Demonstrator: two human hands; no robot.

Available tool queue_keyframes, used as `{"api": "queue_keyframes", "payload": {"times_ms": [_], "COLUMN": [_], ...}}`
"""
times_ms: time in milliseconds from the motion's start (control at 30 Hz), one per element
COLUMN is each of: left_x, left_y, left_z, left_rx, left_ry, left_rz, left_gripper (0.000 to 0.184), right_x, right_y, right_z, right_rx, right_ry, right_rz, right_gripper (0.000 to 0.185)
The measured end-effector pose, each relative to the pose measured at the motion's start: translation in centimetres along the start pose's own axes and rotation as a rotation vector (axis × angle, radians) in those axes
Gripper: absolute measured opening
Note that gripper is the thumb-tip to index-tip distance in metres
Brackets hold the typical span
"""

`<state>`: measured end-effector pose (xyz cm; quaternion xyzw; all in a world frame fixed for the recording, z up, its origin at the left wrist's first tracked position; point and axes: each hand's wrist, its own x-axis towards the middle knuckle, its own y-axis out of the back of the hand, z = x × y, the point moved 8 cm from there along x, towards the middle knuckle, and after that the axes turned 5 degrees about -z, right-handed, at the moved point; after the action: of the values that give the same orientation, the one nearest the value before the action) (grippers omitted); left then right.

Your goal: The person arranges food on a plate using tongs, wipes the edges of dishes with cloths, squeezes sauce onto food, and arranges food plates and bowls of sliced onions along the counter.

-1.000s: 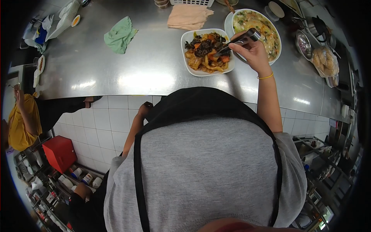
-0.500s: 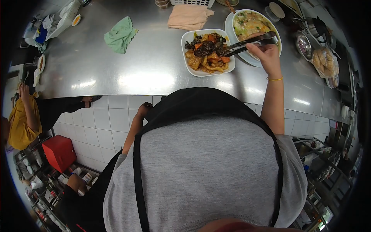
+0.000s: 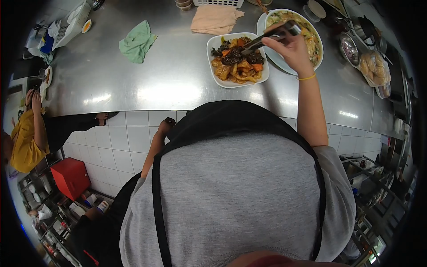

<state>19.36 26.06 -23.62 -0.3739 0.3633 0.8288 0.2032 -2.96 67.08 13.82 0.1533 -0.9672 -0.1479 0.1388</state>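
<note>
Metal tongs [image 3: 269, 38] are held in my right hand [image 3: 289, 49], their tips down at the dark pieces in a square white bowl [image 3: 213, 80]. That bowl holds glazed brown food [image 3: 238, 66] with orange and black pieces. Behind my right hand, a large white bowl of soupy food [image 3: 311, 38] with green bits stands on a white plate [image 3: 280, 62]. My left hand [image 3: 167, 125] hangs below the counter edge beside the black apron [image 3: 235, 115]; its fingers are curled and dark, and whether they hold anything is hidden.
The steel counter [image 3: 98, 66] carries a green cloth [image 3: 137, 42], a peach cloth [image 3: 215, 18], a white basket [image 3: 73, 24] and bagged food [image 3: 376, 69]. A person in yellow [image 3: 29, 138] is at the left. Below stands a red box [image 3: 71, 178]; dark clothing of another person [image 3: 95, 238] shows nearby.
My right hand first drew right with the tongs, then came back left, bringing the tips over the dark pieces. The person in yellow raised their hands. The dark-clothed person shifted at lower left.
</note>
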Motion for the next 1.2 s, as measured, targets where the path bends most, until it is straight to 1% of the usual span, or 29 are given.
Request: {"api": "queue_keyframes", "payload": {"times_ms": [67, 133, 167, 233, 267, 333, 400, 467, 500, 533, 600, 667, 733, 767, 867, 933, 967, 1033, 1067, 1100, 1133, 1167, 1200], "left_x": [0.1, 0.0, 0.1, 0.1, -0.1, -1.2, -1.2, -1.1, -1.0, -1.0, 0.5, 1.0, 1.0, 0.9, 0.5, 0.0, -0.2, 0.0, 0.4, 1.8, 1.9, 2.0, 0.8], "left_y": [0.1, -0.2, -0.4, -0.5, -0.6, 0.0, 0.0, -0.2, -0.2, -0.2, -0.8, -0.8, -0.3, -0.2, -0.2, -0.6, -0.8, -1.3, -1.5, -2.3, -2.5, -2.3, -1.0], "left_z": [-0.2, 0.6, 0.3, -0.3, -0.1, 0.2, 0.5, 0.4, 0.6, 1.0, -0.2, -0.4, 0.8, 0.9, 0.8, -0.3, 0.0, -2.4, -2.7, -4.3, -3.9, -4.1, -1.3], "left_rx": [0.029, 0.024, 0.022, -0.087, -0.087, -0.136, -0.164, -0.192, -0.144, -0.095, -0.075, -0.056, 0.193, 0.193, 0.108, -0.147, -0.145, -0.419, -0.418, -0.357, -0.297, -0.300, -0.096], "left_ry": [-0.032, -0.219, -0.216, -0.090, -0.091, 0.056, 0.044, 0.035, 0.025, 0.015, -0.013, -0.037, -0.151, -0.152, -0.191, -0.045, -0.047, 0.158, 0.156, 0.107, 0.058, 0.058, -0.069], "left_rz": [0.027, 0.005, 0.007, 0.049, 0.047, 0.067, 0.058, 0.046, 0.027, 0.008, -0.010, -0.023, 0.002, 0.004, 0.020, 0.008, 0.007, 0.080, 0.080, 0.044, 0.010, 0.012, 0.023], "left_gripper": [0.015, 0.016, 0.016, 0.019, 0.019, 0.024, 0.026, 0.029, 0.028, 0.028, 0.027, 0.027, 0.026, 0.026, 0.025, 0.024, 0.024, 0.023, 0.023, 0.025, 0.028, 0.028, 0.032], "right_x": [0.6, 0.5, 0.4, -0.1, -0.5, -1.4, -2.4, -3.2, -3.5, -3.5, -3.2, -2.7, -2.1, -1.9, -1.7, -1.7, -1.7, -1.7, -1.6, -1.7, -1.8, -1.9, -2.0], "right_y": [-1.6, -2.1, -2.2, -1.8, -1.5, 0.1, 0.7, 0.7, 0.3, -0.1, -0.8, -1.4, -2.0, -2.1, -2.4, -2.6, -2.9, -2.9, -3.0, -2.8, -2.3, -1.6, -1.2], "right_z": [0.5, 0.8, 0.8, 0.6, 0.7, 1.2, 1.2, 1.0, 1.2, 1.3, 1.0, 0.6, 0.8, 0.8, 0.6, 0.7, 0.8, 0.8, 0.8, 0.5, 0.0, -0.2, 0.0], "right_rx": [0.011, 0.060, 0.070, 0.071, 0.070, 0.091, 0.139, 0.063, 0.039, 0.039, -0.020, 0.023, 0.047, 0.043, 0.078, 0.030, -0.015, -0.034, -0.051, -0.051, -0.024, 0.003, 0.003], "right_ry": [-0.026, -0.028, -0.024, -0.036, -0.037, -0.050, -0.088, -0.059, -0.106, -0.109, -0.056, -0.017, -0.028, -0.025, -0.048, -0.065, -0.085, -0.073, -0.060, -0.059, -0.054, -0.050, -0.049], "right_rz": [-0.098, -0.081, -0.081, -0.076, -0.075, -0.003, -0.001, -0.016, -0.031, -0.028, -0.008, -0.007, -0.058, -0.063, -0.055, -0.090, -0.123, -0.133, -0.147, -0.146, -0.118, -0.090, -0.093], "right_gripper": [0.023, 0.022, 0.022, 0.024, 0.024, 0.026, 0.028, 0.028, 0.027, 0.027, 0.024, 0.022, 0.022, 0.023, 0.024, 0.024, 0.025, 0.025, 0.026, 0.026, 0.026, 0.027, 0.027]}}
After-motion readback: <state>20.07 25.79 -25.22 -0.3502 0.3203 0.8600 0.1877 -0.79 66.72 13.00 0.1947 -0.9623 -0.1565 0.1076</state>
